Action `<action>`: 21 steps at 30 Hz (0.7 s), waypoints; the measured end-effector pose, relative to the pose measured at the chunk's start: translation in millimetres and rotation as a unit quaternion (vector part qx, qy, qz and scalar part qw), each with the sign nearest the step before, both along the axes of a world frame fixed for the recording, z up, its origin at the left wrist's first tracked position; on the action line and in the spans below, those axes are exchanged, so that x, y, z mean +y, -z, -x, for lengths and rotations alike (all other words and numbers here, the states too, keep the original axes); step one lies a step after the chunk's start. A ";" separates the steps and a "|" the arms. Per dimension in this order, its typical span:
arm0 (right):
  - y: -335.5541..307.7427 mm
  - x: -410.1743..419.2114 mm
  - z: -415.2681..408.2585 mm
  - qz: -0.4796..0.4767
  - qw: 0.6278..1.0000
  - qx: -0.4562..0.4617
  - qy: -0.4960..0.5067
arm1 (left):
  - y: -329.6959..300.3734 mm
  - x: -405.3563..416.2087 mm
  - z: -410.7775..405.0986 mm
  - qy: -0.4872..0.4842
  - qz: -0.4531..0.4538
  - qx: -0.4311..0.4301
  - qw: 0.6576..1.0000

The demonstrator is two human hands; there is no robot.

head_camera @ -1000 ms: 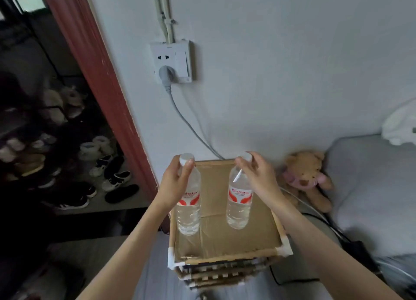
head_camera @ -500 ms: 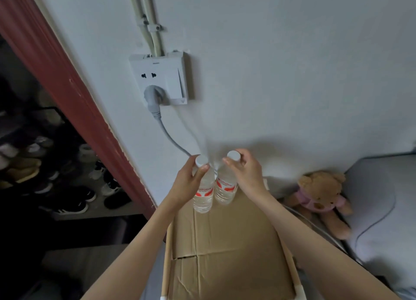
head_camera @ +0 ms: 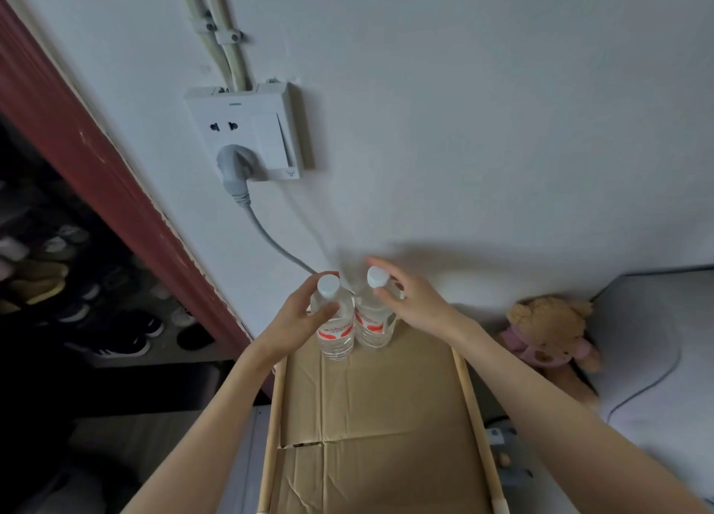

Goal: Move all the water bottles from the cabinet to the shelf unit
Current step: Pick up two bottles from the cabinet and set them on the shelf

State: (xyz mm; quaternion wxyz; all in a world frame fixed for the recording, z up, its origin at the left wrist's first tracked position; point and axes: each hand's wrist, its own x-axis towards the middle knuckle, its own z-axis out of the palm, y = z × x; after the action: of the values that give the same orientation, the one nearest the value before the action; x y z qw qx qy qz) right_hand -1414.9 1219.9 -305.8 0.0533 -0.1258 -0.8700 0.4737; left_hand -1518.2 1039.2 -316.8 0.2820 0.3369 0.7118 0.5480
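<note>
Standing upright and touching side by side, two clear water bottles are seen at the far edge of the shelf unit, close against the white wall. The shelf unit's top is covered by a flattened sheet of cardboard, framed by pale wooden rails on both sides. The left bottle is wrapped by the left hand, whose grip is clamped on its shoulder, with the thumb laid across the front just above the red-and-white label. The right bottle is met by the right hand: the fingers are spread loosely around the neck and white cap, and it cannot be told whether that grip is pressed on the bottle or already parted from it. Both bottles are capped in white, and each base is set on the cardboard.

A white wall socket is mounted above the bottles, with a grey plug inserted and its cable run down behind them. A red door frame is seen to the left, with a dark rack of shoes beyond it. A teddy bear in a pink top is propped against the wall to the right, beside a grey bed.
</note>
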 end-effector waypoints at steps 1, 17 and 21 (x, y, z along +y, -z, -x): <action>-0.9 1.0 0.9 -0.007 1.000 0.002 0.005 | -0.6 -1.6 1.3 0.006 0.000 -0.003 1.000; 1.9 7.3 0.2 -0.104 0.991 -0.081 -0.008 | 3.4 -5.0 6.0 -0.032 0.088 0.017 0.996; -1.8 1.9 2.7 -0.164 0.982 -0.080 0.049 | 3.8 1.0 3.1 -0.128 0.100 0.092 0.982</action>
State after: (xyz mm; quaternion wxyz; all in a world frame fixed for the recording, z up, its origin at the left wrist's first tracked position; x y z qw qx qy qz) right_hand -1417.6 1221.8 -303.9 0.0264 -0.1953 -0.9300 0.3103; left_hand -1521.3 1040.1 -320.6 0.1756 0.2617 0.8233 0.4721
